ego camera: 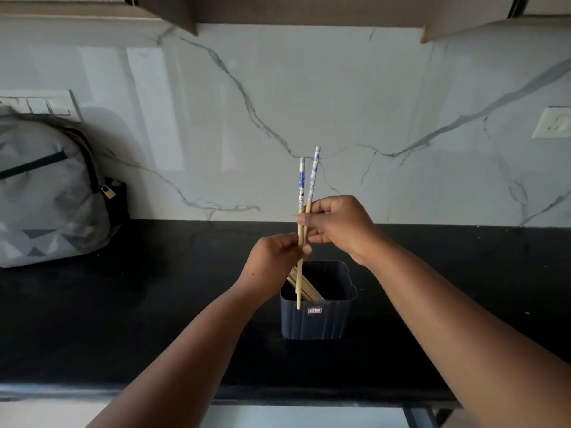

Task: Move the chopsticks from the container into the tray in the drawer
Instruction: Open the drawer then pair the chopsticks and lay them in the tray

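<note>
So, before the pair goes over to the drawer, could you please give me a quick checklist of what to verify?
1. Pair of wooden chopsticks with blue-and-white patterned tops held: ok, right hand pinches them mid-shaft, left hand just below.
2. Tips clear of the dark ribbed plastic container: cannot tell; one tip shows in front of its near rim.
3. Pair aligned: not ok, the tops are splayed and uneven.
4. Remaining plain wooden chopsticks settled: ok, leaning inside the container.
5. Drawer and tray ready: cannot tell, neither is identifiable in view.
6. Black countertop around the container: ok, only a grey backpack far left.
</note>
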